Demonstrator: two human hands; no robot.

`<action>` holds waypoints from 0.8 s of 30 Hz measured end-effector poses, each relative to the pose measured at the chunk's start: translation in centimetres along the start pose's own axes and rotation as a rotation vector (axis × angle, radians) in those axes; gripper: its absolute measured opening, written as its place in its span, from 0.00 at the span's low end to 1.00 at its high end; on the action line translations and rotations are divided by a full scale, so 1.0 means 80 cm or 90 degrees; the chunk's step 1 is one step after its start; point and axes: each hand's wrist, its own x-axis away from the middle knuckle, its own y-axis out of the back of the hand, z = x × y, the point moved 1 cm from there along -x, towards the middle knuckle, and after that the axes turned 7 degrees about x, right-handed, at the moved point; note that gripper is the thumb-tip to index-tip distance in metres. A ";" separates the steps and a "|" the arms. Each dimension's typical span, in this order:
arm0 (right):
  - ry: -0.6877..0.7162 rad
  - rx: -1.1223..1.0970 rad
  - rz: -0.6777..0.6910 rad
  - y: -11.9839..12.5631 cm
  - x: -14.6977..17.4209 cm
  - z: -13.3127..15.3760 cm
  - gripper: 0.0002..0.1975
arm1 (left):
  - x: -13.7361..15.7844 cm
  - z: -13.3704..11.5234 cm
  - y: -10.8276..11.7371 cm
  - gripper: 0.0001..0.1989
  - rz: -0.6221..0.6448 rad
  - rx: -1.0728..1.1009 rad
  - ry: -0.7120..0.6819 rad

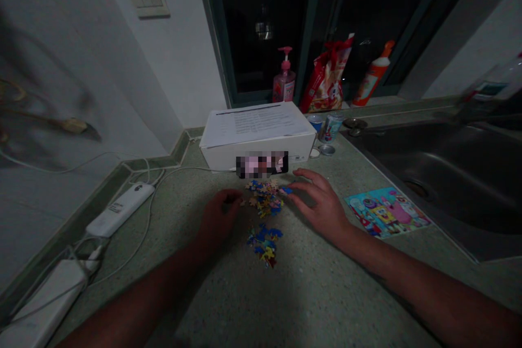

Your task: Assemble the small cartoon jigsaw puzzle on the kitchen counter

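Observation:
Loose jigsaw pieces lie in two small heaps on the counter. The far heap (265, 196) mixes bare cardboard backs with blue and yellow faces; the near heap (264, 242) shows mostly blue, yellow and some red. At the far heap's left edge my left hand (220, 215) has its fingers curled together, with a pale jigsaw piece at the fingertips. On the other side, my right hand (322, 204) pinches a blue jigsaw piece (287, 191) between thumb and finger, its other fingers stretched out. A colourful cartoon picture sheet (387, 211) lies right of my right hand.
A phone (261, 165) leans against a white box (256, 136) behind the heaps. Cans (331, 128) and lids stand beside the box. The sink (444, 174) is at the right. A power bank (120, 209), a power strip (49, 302) and cables run along the left.

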 end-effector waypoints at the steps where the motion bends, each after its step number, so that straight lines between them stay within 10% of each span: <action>1: -0.005 -0.001 0.001 0.000 0.000 -0.001 0.07 | 0.000 0.001 0.000 0.11 -0.001 -0.001 -0.003; 24: -0.196 0.196 0.222 -0.005 -0.001 -0.075 0.09 | -0.003 0.012 0.002 0.09 0.009 -0.107 -0.077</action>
